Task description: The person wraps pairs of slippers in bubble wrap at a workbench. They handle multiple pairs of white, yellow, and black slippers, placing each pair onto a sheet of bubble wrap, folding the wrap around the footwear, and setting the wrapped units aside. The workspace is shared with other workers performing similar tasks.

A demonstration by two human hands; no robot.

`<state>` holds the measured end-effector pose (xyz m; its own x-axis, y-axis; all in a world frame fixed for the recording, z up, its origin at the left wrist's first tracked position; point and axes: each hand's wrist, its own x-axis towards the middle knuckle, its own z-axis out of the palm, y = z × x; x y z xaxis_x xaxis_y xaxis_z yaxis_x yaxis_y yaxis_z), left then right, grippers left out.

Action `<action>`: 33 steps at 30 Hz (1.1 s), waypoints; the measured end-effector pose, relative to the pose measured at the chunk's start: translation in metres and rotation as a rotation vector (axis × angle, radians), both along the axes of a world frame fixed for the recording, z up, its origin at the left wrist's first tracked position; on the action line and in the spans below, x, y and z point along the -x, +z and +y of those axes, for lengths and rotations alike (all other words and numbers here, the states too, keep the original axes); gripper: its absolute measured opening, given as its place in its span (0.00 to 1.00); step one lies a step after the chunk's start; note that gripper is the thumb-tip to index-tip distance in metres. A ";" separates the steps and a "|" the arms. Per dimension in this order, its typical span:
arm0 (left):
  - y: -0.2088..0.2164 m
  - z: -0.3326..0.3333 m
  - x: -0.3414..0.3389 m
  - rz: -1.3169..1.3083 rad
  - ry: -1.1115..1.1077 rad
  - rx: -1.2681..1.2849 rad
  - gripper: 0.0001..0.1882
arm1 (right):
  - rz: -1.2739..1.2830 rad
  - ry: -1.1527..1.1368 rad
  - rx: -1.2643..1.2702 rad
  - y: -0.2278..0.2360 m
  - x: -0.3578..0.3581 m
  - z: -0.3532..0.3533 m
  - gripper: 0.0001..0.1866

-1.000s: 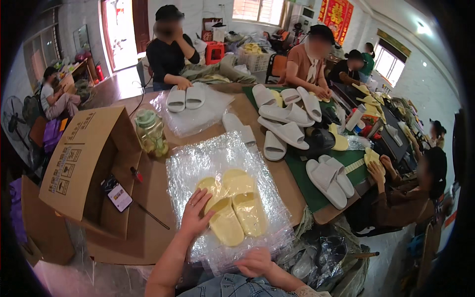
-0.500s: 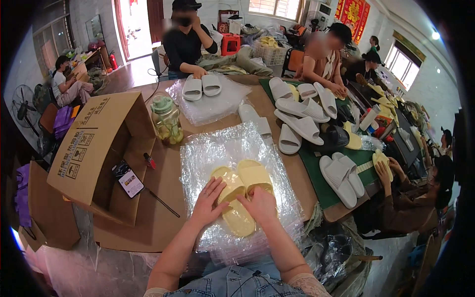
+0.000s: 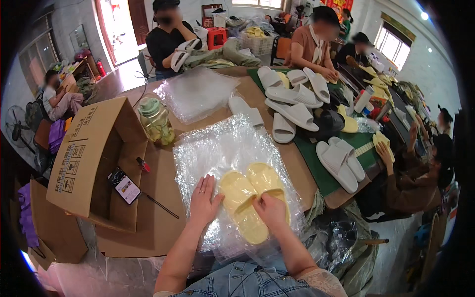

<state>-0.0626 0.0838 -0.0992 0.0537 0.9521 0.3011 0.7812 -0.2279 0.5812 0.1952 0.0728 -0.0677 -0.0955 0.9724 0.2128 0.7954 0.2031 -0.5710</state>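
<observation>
A pair of pale yellow slippers (image 3: 249,225) lies side by side on a stack of clear plastic bags (image 3: 217,143), with shiny clear film over at least part of them. My right hand (image 3: 272,212) is closed at the inner edge of the right slipper's strap, its fingertips pinched and partly hidden. Flat on the bags just left of the slippers rests my left hand (image 3: 204,202), fingers stretched out, holding nothing.
At left stand an open cardboard box (image 3: 94,163), a phone (image 3: 123,185) and a green-lidded jar (image 3: 156,121). Several grey-white slippers (image 3: 298,118) cover a green mat (image 3: 324,185) at right. Across the table, a person (image 3: 168,42) holds white slippers; others sit at right.
My left hand has left the yellow slippers and moved onto the bags beside them. The slippers sit slightly farther right. The person opposite has lifted the white slippers off the far plastic.
</observation>
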 end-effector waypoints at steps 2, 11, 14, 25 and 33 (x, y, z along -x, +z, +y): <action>0.002 0.002 -0.006 0.077 0.005 0.052 0.35 | 0.041 -0.089 0.000 -0.004 -0.029 -0.022 0.18; 0.005 -0.001 -0.003 0.065 -0.011 0.026 0.34 | -0.415 -1.107 -0.182 -0.010 -0.285 -0.159 0.19; 0.002 0.000 -0.002 0.050 -0.025 0.001 0.34 | -0.523 -1.137 0.192 -0.033 -0.360 -0.202 0.21; 0.000 0.000 0.004 0.071 -0.037 0.006 0.33 | -0.464 -0.566 0.429 -0.086 -0.273 -0.093 0.23; 0.003 0.000 0.001 0.056 -0.035 0.025 0.33 | -0.450 -0.454 0.499 -0.118 -0.336 -0.052 0.27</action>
<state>-0.0639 0.0833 -0.0958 0.1031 0.9565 0.2730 0.8046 -0.2416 0.5424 0.5309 0.0204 -0.1854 0.3581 0.9071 -0.2210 0.9142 -0.3888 -0.1144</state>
